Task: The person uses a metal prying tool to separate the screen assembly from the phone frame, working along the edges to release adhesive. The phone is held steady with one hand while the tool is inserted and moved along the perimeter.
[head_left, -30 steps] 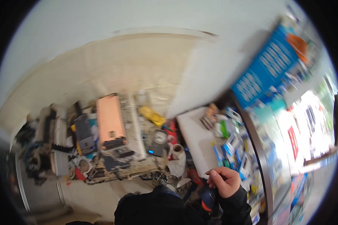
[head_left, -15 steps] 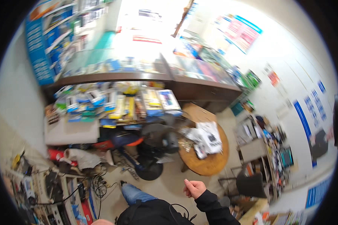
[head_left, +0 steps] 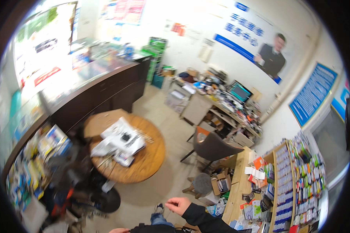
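Note:
My right hand (head_left: 178,205) hangs in front of my body in a black sleeve, its fingers curled in toward the thumb, and nothing shows in it. Of my left hand (head_left: 119,230) only a sliver appears at the lower edge, with its fingers hidden. Neither hand touches anything that I can see. Ahead and to the left stands a round wooden table (head_left: 153,165), bearing a crumpled white plastic bag (head_left: 118,134) with dark print and a flat piece of cardboard (head_left: 99,122). My shoe (head_left: 158,208) shows on the floor just beyond my right hand.
A dark chair (head_left: 216,147) and a round grey stool (head_left: 202,183) stand at the right, by a cluttered desk (head_left: 196,110) with a monitor (head_left: 240,92). Wooden shelving (head_left: 276,202) packed with small boxes lines the near right. A brown glass-topped counter (head_left: 101,93) runs along the left.
My view has swung to the right, so the round table now lies left of centre and the shelving has come in. My right hand remains curled; a bit of my left hand shows low down.

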Demonstrator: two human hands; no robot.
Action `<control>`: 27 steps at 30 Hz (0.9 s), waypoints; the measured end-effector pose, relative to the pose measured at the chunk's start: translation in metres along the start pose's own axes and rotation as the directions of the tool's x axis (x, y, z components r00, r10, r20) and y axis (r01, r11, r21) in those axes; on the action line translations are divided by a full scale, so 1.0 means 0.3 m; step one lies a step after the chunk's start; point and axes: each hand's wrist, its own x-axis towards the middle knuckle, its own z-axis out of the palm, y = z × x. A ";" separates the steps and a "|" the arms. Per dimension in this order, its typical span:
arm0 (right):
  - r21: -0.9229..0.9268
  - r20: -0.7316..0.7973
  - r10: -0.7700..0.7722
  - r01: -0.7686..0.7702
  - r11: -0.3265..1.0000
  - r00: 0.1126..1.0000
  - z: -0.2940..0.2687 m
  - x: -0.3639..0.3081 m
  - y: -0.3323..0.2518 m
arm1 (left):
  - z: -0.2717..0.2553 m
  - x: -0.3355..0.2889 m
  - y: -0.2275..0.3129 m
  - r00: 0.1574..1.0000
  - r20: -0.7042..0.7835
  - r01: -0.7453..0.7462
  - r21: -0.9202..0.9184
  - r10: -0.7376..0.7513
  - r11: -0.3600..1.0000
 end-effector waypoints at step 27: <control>0.000 -0.849 0.253 -0.480 0.877 0.463 -2.197 0.895 0.345 | 1.317 2.625 -1.229 0.595 0.281 0.137 0.887 -0.753 0.440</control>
